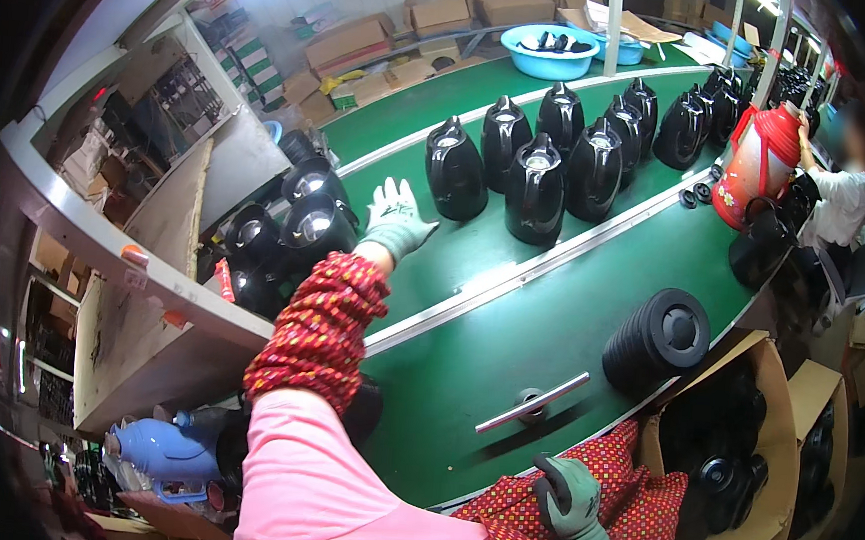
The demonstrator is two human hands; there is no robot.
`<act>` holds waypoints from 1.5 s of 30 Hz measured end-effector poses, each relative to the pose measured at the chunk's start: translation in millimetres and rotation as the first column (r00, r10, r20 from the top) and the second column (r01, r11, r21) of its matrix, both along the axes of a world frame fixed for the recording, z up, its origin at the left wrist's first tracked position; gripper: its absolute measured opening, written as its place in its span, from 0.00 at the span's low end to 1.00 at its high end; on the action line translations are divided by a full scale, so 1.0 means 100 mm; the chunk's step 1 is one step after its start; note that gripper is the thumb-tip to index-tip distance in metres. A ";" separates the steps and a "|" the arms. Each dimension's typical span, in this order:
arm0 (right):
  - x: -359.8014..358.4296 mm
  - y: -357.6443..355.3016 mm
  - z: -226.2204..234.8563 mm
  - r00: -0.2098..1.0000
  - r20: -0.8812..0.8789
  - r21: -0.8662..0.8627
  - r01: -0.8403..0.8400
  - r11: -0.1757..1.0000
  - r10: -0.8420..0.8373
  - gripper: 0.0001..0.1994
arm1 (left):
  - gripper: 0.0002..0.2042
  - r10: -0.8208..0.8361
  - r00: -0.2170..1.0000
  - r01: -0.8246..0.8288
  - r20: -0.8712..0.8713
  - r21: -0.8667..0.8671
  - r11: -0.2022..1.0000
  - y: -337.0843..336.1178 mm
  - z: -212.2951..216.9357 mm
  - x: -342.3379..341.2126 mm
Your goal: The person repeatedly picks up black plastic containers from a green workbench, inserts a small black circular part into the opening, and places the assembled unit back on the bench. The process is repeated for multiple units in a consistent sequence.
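Observation:
My left hand (396, 219), in a pale grey-green work glove, reaches over the far part of the green belt. Its fingers are spread and it holds nothing. Just right of it stands a glossy black jug (455, 171), apart from my fingertips. Several more jugs like it, such as a black jug (535, 192), stand upright farther right. My right hand (574, 511), in a glove with dark finger pads, rests against my red patterned apron (652, 501) near the belt's front edge. Its fingers are curled in, with nothing visible in them.
Left of my left arm sit several black vessels (315, 222). A metal bar (531, 403) and a stack of black discs (659, 336) are on the near belt. Cardboard boxes (787, 435) stand at right. A person (839, 193) handles a red flask (757, 172). A blue basin (548, 63) stands beyond.

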State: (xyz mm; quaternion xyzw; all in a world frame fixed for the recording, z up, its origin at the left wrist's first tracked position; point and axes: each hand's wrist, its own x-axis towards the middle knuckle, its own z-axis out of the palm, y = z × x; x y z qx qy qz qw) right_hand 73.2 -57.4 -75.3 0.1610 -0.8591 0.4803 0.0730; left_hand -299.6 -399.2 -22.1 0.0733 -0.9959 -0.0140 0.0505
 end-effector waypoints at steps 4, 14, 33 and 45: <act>0.01 -0.01 -0.05 0.999 -0.036 0.026 0.000 1.000 0.001 0.18 | 0.47 0.139 0.987 -0.094 0.084 -0.396 0.913 -0.63 0.37 0.51; 0.15 0.08 -0.09 1.000 0.018 -0.014 -0.020 1.000 0.020 0.16 | 0.13 0.014 0.999 -0.028 -0.035 -0.441 0.897 -1.63 -0.25 0.45; 0.04 0.26 1.02 0.902 0.430 -0.601 0.310 0.737 -0.029 0.36 | 0.16 -0.989 0.128 0.982 -0.073 -0.131 0.137 1.53 1.22 3.43; 0.49 0.84 1.63 0.837 0.501 -0.609 0.162 0.777 0.218 0.28 | 0.23 -0.653 0.748 -0.104 0.117 0.993 0.059 0.90 0.06 3.32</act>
